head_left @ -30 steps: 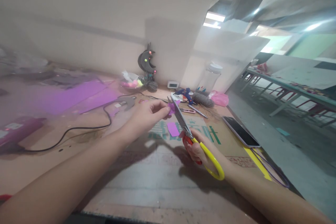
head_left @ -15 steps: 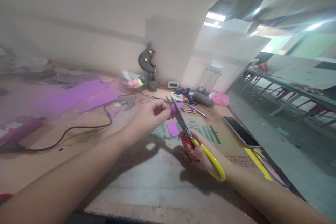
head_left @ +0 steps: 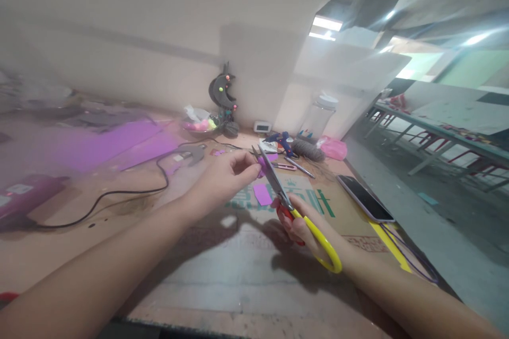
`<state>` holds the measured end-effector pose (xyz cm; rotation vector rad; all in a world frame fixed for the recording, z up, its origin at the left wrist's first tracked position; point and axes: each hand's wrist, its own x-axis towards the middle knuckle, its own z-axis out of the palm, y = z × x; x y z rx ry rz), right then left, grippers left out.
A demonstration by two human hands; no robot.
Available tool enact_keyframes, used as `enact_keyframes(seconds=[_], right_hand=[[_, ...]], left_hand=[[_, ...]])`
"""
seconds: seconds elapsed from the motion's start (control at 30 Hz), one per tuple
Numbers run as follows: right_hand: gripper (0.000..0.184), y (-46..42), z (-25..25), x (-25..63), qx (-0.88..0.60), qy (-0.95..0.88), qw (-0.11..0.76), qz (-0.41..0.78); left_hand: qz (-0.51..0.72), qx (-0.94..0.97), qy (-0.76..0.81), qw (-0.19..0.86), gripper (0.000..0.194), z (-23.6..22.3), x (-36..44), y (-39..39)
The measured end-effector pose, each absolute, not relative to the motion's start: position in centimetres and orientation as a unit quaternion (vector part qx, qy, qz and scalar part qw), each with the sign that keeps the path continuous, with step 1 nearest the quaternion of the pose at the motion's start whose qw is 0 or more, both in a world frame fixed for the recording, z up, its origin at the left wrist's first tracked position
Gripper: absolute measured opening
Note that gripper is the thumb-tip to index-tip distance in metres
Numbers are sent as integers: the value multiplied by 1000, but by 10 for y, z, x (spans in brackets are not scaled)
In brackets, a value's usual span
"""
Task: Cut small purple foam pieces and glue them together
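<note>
My left hand pinches a small purple piece, paper or felt, between thumb and fingertips. In my right hand is a pair of scissors with one yellow and one red handle. Their blades are parted and point up and away, with the purple piece between or against them; exactly where they touch it I cannot make out. Below the blades a cut purple piece lies on the printed cardboard. Another purple strip shows just behind the blade tips.
Behind my hands are a blue glue gun, grey yarn, a pen and a pink cutter. A phone lies at right. Purple sheets and a black cable lie at left. A crescent ornament stands behind.
Both hands stay almost in place. The purple piece at my left fingertips has shifted slightly against the blades, and the scissors have moved very little.
</note>
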<state>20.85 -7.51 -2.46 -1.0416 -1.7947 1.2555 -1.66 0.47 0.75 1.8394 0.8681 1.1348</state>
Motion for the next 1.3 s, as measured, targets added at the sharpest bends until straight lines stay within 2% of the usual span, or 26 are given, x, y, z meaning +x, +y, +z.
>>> enact_keyframes(seconds=[0.8, 1.3], right_hand=[[70, -71, -30, 210, -381, -693, 349, 504], [66, -71, -33, 212, -377, -702, 350, 493]], left_hand=[[479, 693, 317, 435, 23, 1, -10, 6], [485, 686, 316, 440, 22, 4, -10, 3]])
